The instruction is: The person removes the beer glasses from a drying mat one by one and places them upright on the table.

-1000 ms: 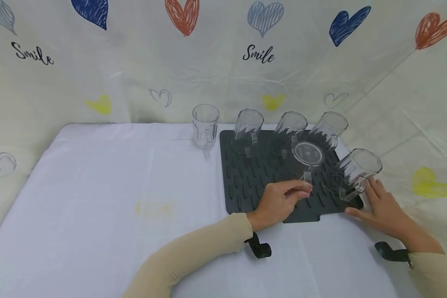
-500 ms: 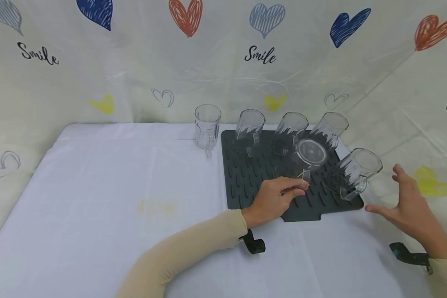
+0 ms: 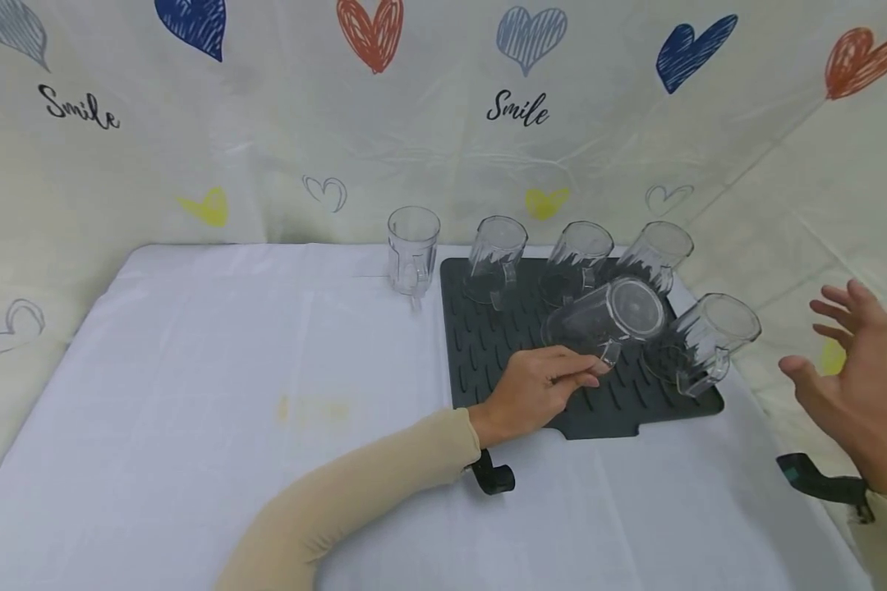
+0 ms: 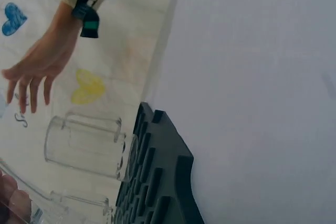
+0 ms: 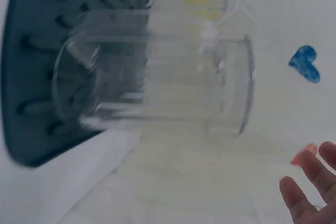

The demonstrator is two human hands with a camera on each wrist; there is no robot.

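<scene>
My left hand (image 3: 540,386) pinches the handle of a clear glass mug (image 3: 599,316) over the dark mat (image 3: 503,361). That mug is tipped over, its round base turned up and to the right. In the left wrist view, the fingertips (image 4: 20,203) show against clear glass at the lower left corner. My right hand (image 3: 857,369) is raised off to the right with fingers spread and holds nothing. Nearest to it, a glass mug (image 3: 713,345) stands upright on the mat's right corner; the right wrist view shows this mug (image 5: 152,77) large and blurred.
Along the mat's back edge, three glass mugs stand in a row: a left mug (image 3: 495,261), a middle mug (image 3: 576,264) and a right mug (image 3: 656,256). Another glass mug (image 3: 412,250) stands left of the mat on the white cloth (image 3: 266,353). A printed curtain (image 3: 429,139) hangs behind.
My right hand has left the mug at the mat's right corner and moved up and right, fingers spreading. The mug in my left hand has tipped further, its base swinging right; the left hand has shifted slightly left.
</scene>
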